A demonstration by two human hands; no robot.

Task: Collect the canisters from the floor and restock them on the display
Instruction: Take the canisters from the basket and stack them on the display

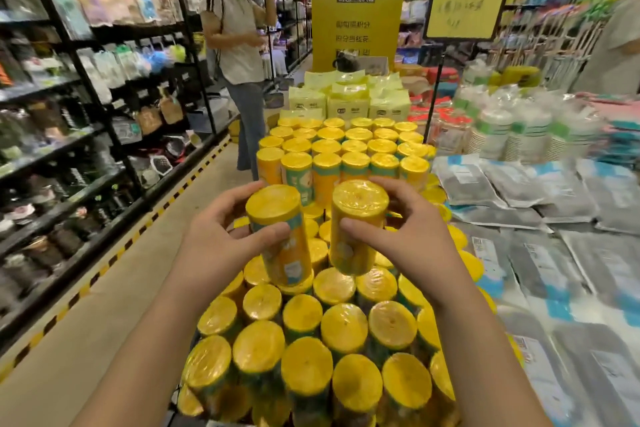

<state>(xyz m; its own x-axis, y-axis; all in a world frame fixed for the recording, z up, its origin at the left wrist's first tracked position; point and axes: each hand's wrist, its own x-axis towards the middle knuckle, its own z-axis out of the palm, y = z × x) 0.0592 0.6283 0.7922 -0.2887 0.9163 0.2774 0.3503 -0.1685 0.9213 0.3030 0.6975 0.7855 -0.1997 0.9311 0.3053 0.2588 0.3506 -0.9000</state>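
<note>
1. Canisters, two: left canister (pixel 281 236) in left hand (pixel 214 239), slightly tilted; right canister (pixel 358 225) in right hand (pixel 405 229), nearly upright. Both are held above the lower tier (pixel 344 326) of stock, in front of the upper tier (pixel 353 149).
2. Grip: each hand has fingers and thumb curled round the upper body of its canister, just below the lid.
3. Handling, judged: rigid tube, light enough for one hand. The glossy film wrap is probably slippery, so hold it by the body, not the lid.
4. Look: tall cylinder with a yellow lid under shiny film and a yellow-and-teal label with pale motifs.
5. Setting down, judged: lid up, flush with neighbours.
</note>
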